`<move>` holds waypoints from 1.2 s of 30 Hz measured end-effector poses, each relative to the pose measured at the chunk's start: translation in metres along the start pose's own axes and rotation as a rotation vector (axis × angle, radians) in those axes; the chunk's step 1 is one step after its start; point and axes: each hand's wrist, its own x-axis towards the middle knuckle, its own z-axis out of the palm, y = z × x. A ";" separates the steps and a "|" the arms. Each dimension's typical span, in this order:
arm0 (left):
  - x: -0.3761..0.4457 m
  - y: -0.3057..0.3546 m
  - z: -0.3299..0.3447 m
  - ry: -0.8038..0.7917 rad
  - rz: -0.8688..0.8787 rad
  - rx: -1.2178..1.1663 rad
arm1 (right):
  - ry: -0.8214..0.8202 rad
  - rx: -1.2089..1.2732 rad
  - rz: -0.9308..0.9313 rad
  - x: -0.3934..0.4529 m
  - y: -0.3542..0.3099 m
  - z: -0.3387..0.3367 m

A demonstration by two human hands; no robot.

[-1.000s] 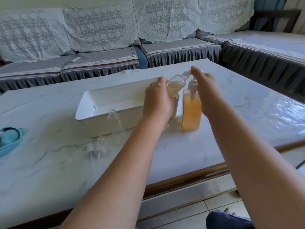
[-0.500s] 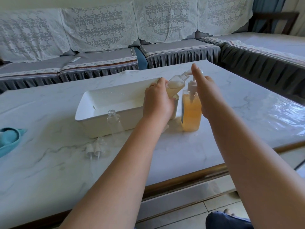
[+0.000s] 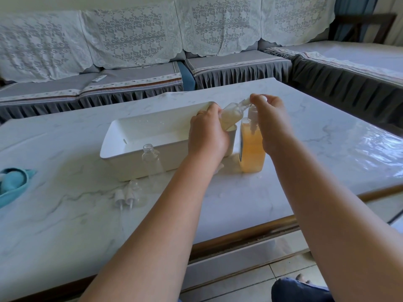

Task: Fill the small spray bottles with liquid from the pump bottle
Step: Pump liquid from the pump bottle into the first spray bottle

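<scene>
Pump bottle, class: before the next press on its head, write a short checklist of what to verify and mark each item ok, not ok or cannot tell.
1. Pump bottle upright on the table: ok.
2. Liquid left in the pump bottle: ok, orange liquid fills most of it.
3. Left hand grips the small spray bottle, tilted toward the spout: ok.
4. Spout lined up with the small bottle's mouth: cannot tell, the right hand hides it.
5. Room left in the small bottle: cannot tell.
6. Second empty bottle open and upright: ok.
</scene>
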 end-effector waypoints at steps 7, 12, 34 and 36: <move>0.000 0.001 -0.003 -0.006 0.017 -0.011 | -0.021 -0.012 0.002 0.002 0.000 0.000; 0.000 0.003 -0.004 0.006 0.019 -0.032 | -0.050 -0.029 0.029 -0.006 -0.008 -0.003; 0.001 0.002 -0.002 -0.003 0.004 -0.028 | -0.083 -0.059 0.034 -0.008 -0.006 -0.001; 0.002 0.002 -0.003 -0.003 -0.001 -0.029 | -0.098 -0.070 0.056 -0.015 -0.012 -0.003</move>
